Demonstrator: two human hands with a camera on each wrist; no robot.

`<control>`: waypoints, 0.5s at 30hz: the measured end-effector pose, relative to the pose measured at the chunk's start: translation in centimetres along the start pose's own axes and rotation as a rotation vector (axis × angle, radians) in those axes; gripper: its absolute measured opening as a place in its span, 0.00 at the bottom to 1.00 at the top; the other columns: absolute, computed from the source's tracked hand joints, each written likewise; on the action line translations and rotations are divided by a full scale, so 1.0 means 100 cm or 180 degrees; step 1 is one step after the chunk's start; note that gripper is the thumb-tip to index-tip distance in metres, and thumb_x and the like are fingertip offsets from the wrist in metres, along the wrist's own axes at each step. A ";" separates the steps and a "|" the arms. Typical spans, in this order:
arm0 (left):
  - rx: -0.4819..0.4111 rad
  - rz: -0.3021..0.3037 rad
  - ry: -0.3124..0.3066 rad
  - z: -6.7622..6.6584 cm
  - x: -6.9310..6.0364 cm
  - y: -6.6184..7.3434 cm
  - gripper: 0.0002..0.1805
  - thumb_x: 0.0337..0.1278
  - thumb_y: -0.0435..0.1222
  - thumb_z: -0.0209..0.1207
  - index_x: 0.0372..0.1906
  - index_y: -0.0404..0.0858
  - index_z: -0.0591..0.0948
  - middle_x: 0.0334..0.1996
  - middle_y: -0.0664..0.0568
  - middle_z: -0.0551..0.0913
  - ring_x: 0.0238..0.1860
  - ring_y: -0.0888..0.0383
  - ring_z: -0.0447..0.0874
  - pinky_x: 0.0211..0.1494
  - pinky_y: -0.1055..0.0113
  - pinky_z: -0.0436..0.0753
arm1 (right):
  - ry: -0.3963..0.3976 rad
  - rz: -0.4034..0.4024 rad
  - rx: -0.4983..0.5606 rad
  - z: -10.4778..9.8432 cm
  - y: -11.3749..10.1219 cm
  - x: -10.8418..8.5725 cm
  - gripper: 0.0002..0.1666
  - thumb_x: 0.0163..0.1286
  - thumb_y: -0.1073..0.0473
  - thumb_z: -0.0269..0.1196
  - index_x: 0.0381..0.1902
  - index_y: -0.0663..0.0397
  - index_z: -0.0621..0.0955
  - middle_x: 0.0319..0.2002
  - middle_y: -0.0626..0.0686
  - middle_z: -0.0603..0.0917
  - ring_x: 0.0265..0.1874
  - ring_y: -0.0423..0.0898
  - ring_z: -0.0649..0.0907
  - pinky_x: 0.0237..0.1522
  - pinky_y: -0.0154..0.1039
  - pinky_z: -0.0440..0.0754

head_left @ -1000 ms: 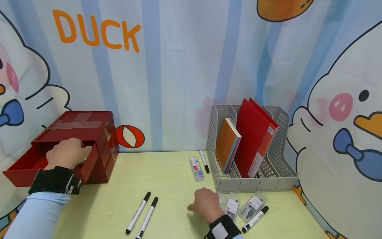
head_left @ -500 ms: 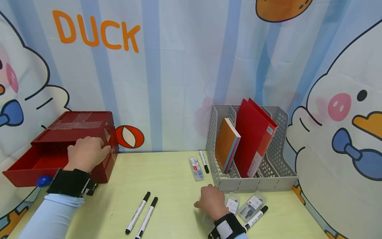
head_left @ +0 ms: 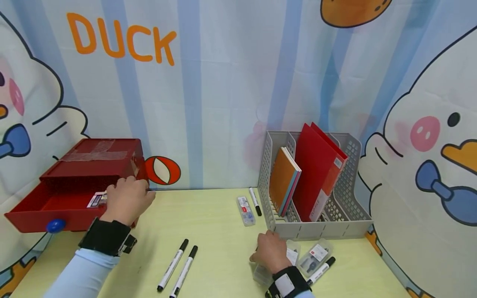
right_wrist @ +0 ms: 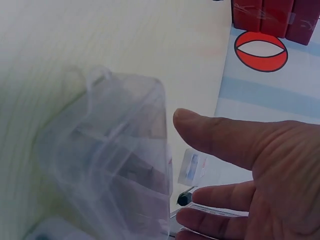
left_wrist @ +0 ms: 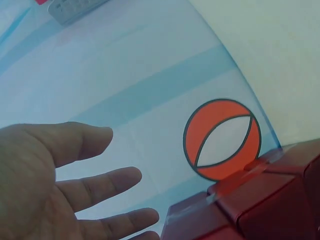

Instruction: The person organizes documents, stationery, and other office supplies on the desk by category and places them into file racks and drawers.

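My left hand (head_left: 128, 200) hovers at the right side of the pulled-out red drawer (head_left: 33, 217), fingers apart and holding nothing, as the left wrist view shows. Beside it in the drawer lies a small clear case with a white label (head_left: 96, 200). A blue knob (head_left: 56, 226) marks the drawer front. My right hand (head_left: 271, 251) is over the front of the table, thumb and fingers extended. Closest to it is a clear plastic case (right_wrist: 125, 145), partly covered by the hand in the head view (head_left: 262, 275). In the right wrist view the thumb tip appears just apart from that case.
A grey file rack (head_left: 320, 231) holds a red folder (head_left: 316, 174) and notebooks (head_left: 281, 182). More clear cases (head_left: 315, 256) and a marker (head_left: 321, 271) lie before it. Two markers (head_left: 173, 265) lie front centre. Another case (head_left: 245, 210) and marker (head_left: 255, 202) lie left of the rack.
My left hand has moved right from inside the drawer to its right side, revealing the labelled case and blue knob. My right hand has shifted slightly right, uncovering a clear case.
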State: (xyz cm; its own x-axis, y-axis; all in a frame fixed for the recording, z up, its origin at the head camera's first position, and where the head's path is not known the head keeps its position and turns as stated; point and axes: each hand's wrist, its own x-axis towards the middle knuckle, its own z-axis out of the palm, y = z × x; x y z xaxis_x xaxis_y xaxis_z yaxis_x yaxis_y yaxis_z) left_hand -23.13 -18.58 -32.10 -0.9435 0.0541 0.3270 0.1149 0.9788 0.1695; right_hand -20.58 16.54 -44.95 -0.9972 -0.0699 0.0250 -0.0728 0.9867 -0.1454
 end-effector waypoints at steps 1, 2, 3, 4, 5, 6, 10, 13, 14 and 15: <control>0.0028 0.0019 0.0009 0.002 -0.001 0.001 0.19 0.55 0.41 0.68 0.41 0.28 0.83 0.36 0.30 0.78 0.40 0.32 0.73 0.45 0.34 0.74 | -0.0011 0.0007 -0.0024 0.000 0.000 0.000 0.24 0.42 0.47 0.80 0.24 0.56 0.80 0.29 0.57 0.77 0.34 0.55 0.77 0.37 0.55 0.78; 0.0068 0.0039 0.0021 0.004 -0.002 0.002 0.19 0.54 0.41 0.68 0.41 0.27 0.83 0.36 0.30 0.78 0.40 0.32 0.73 0.46 0.34 0.74 | -0.0026 0.0019 -0.0057 0.001 0.001 0.000 0.23 0.43 0.47 0.80 0.24 0.56 0.81 0.29 0.56 0.77 0.34 0.54 0.77 0.37 0.55 0.78; 0.0098 0.0057 0.0027 0.006 -0.003 0.003 0.20 0.54 0.41 0.69 0.42 0.27 0.83 0.37 0.30 0.79 0.40 0.32 0.74 0.47 0.34 0.74 | -0.0039 0.0035 -0.0082 0.002 0.001 0.000 0.23 0.44 0.47 0.80 0.25 0.56 0.81 0.29 0.56 0.77 0.34 0.54 0.77 0.38 0.55 0.79; 0.0118 0.0070 0.0023 0.008 -0.004 0.004 0.21 0.54 0.41 0.69 0.43 0.27 0.83 0.38 0.29 0.79 0.41 0.32 0.74 0.47 0.34 0.74 | -0.0047 0.0048 -0.0105 0.003 0.002 0.000 0.22 0.45 0.48 0.79 0.26 0.56 0.82 0.29 0.56 0.77 0.35 0.54 0.77 0.39 0.55 0.79; 0.0131 0.0079 0.0019 0.010 -0.005 0.005 0.20 0.54 0.41 0.69 0.42 0.27 0.83 0.38 0.29 0.79 0.41 0.32 0.74 0.47 0.34 0.74 | -0.0061 0.0068 -0.0124 0.003 0.002 0.001 0.21 0.46 0.48 0.79 0.27 0.56 0.83 0.29 0.56 0.77 0.35 0.54 0.77 0.39 0.56 0.79; 0.0137 0.0083 0.0024 0.012 -0.006 0.007 0.20 0.54 0.41 0.69 0.42 0.27 0.83 0.38 0.29 0.79 0.41 0.32 0.74 0.48 0.34 0.74 | -0.0054 0.0076 -0.0141 0.004 0.002 0.001 0.19 0.46 0.49 0.78 0.27 0.56 0.83 0.29 0.56 0.77 0.35 0.54 0.78 0.39 0.56 0.79; 0.0118 0.0101 -0.0014 0.021 -0.011 0.013 0.20 0.54 0.41 0.69 0.44 0.28 0.84 0.40 0.30 0.79 0.42 0.34 0.74 0.48 0.35 0.74 | 0.0045 0.0066 -0.0209 0.008 0.003 0.003 0.14 0.49 0.54 0.74 0.28 0.56 0.84 0.28 0.54 0.77 0.35 0.54 0.78 0.39 0.56 0.79; 0.0110 0.0131 -0.0070 0.029 -0.015 0.018 0.20 0.55 0.41 0.69 0.44 0.29 0.84 0.39 0.32 0.80 0.43 0.35 0.75 0.49 0.36 0.74 | 0.0140 0.0041 -0.0266 0.011 0.004 0.004 0.12 0.49 0.55 0.73 0.26 0.56 0.83 0.28 0.55 0.78 0.35 0.55 0.79 0.39 0.57 0.79; 0.0129 0.0149 -0.0090 0.032 -0.017 0.020 0.20 0.54 0.42 0.69 0.44 0.29 0.84 0.39 0.32 0.80 0.43 0.35 0.75 0.49 0.36 0.74 | 0.0155 0.0035 -0.0282 0.012 0.004 0.004 0.12 0.49 0.55 0.73 0.26 0.56 0.83 0.28 0.55 0.78 0.35 0.55 0.79 0.40 0.57 0.78; 0.0137 0.0165 -0.0118 0.035 -0.018 0.022 0.19 0.54 0.42 0.69 0.44 0.30 0.84 0.39 0.33 0.80 0.43 0.35 0.75 0.49 0.36 0.74 | 0.0159 0.0031 -0.0296 0.013 0.003 0.005 0.12 0.50 0.56 0.73 0.25 0.56 0.83 0.28 0.55 0.78 0.35 0.55 0.79 0.40 0.58 0.78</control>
State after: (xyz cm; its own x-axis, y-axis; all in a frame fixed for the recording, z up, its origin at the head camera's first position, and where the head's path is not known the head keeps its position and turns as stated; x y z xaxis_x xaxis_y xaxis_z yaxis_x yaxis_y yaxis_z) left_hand -22.28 -15.82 -35.60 -0.9475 0.1115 0.2996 0.1513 0.9820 0.1128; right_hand -21.12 16.65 -46.23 -0.9958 -0.0552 0.0736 -0.0592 0.9968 -0.0536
